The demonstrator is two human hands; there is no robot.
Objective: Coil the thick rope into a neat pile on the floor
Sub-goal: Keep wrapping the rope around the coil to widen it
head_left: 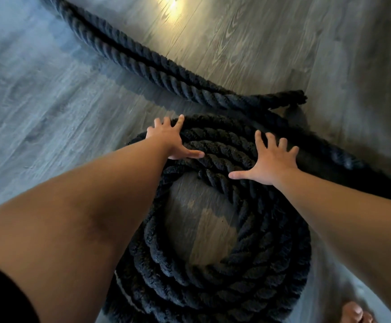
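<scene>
1. Grey plank floor [38,94] fills frame; bare foot [355,313] seen at lower rt.
2. Thick dark rope [213,271] is coiled in stacked rings, ctr to bottom.
3. Left hand [171,141] & right hand [271,164] are laid flat on coil's top edge, fingers spread.
4. Uncoiled length is stretched to upper left; frayed end [299,97] seen upper rt of ctr.

A warm light glare [171,5] sits up top; seemingly bare toes [356,311] show lower right.
</scene>
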